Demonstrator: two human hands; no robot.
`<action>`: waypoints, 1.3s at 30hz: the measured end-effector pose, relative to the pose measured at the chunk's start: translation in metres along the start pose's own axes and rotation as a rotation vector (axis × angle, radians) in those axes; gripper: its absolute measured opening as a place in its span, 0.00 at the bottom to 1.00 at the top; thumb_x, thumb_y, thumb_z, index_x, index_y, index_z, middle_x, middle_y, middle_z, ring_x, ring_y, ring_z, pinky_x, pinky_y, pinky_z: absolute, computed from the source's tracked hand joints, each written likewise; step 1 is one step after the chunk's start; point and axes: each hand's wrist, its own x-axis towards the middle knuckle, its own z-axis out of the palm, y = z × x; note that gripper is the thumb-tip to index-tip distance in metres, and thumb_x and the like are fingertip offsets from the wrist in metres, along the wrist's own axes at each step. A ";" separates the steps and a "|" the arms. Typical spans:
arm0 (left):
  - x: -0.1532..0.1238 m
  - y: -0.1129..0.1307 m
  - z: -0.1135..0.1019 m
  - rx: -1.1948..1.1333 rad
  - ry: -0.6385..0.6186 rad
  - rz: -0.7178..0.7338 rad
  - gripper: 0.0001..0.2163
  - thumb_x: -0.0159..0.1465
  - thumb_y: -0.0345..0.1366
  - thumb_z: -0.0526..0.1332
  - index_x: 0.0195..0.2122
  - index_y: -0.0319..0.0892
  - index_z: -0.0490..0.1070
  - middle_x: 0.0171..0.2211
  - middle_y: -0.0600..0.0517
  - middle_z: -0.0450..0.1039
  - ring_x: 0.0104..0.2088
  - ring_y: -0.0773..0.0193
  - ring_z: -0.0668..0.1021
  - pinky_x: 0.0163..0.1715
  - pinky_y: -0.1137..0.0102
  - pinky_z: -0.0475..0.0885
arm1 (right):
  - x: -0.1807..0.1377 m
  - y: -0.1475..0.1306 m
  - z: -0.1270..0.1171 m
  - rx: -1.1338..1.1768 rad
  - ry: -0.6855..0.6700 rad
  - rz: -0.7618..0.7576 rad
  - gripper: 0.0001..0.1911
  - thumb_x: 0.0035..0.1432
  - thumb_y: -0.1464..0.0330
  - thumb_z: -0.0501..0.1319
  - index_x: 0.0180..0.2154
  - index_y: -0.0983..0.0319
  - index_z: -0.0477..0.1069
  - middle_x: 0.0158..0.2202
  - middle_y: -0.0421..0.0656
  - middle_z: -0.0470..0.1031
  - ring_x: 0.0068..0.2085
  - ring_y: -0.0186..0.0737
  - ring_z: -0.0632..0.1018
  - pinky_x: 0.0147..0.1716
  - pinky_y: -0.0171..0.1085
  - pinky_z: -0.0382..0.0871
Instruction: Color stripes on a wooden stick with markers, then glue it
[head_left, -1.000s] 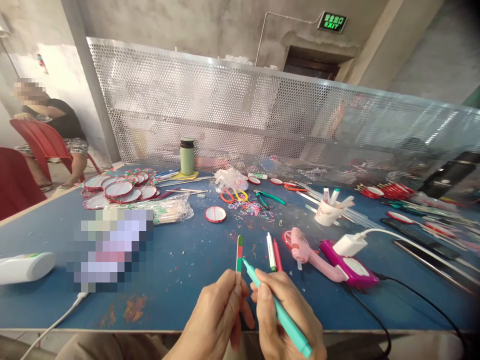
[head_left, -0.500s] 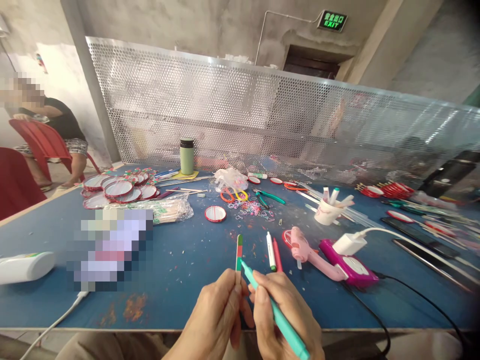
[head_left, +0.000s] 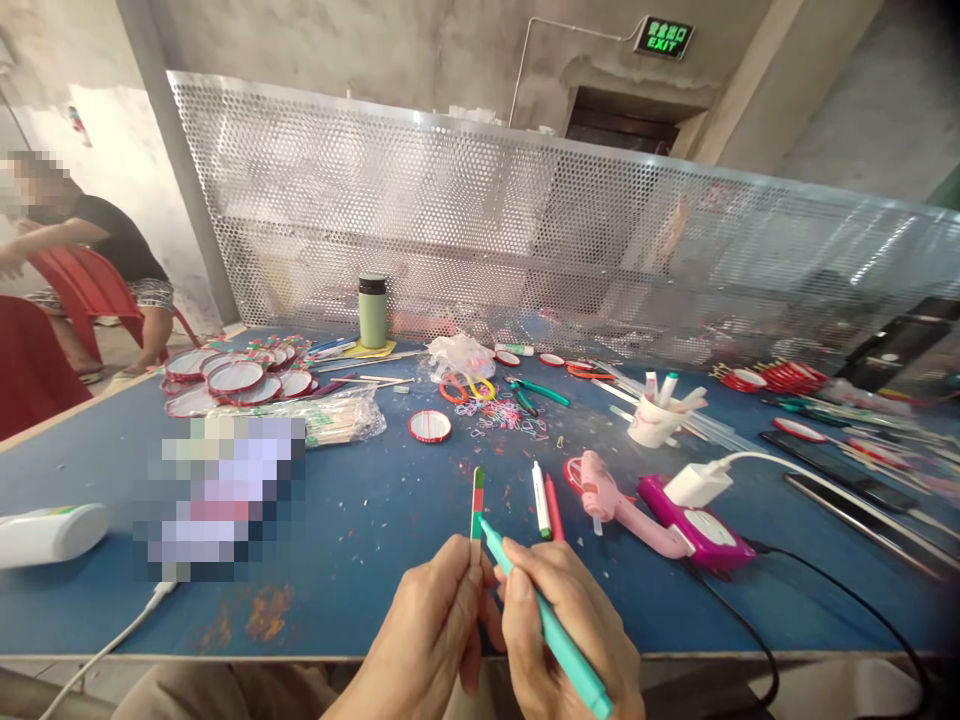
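Observation:
My left hand pinches the lower end of a flat wooden stick, which stands upright with green and red bands painted on it. My right hand grips a teal marker like a pen. Its tip touches the stick's right edge just above my left fingers. Both hands hover over the near edge of the blue table. Two more markers, one white with a green tip and one red, lie just beyond the stick.
A pink glue gun, a magenta device with a white charger and black cable lie to the right. Red-rimmed discs, a bag of sticks, scissors, a paper cup and a green bottle stand farther back. A seated person is at far left.
The marker tip has slid slightly down and left along the stick's edge. The seated person at far left has stretched an arm out to the left. The view has tilted a little.

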 end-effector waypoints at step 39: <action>0.000 0.003 -0.001 0.006 -0.021 -0.039 0.19 0.72 0.52 0.52 0.30 0.43 0.61 0.18 0.60 0.60 0.16 0.74 0.64 0.18 0.78 0.57 | 0.001 -0.002 0.001 -0.041 0.030 -0.040 0.10 0.60 0.79 0.60 0.41 0.64 0.76 0.28 0.40 0.79 0.28 0.35 0.81 0.34 0.36 0.77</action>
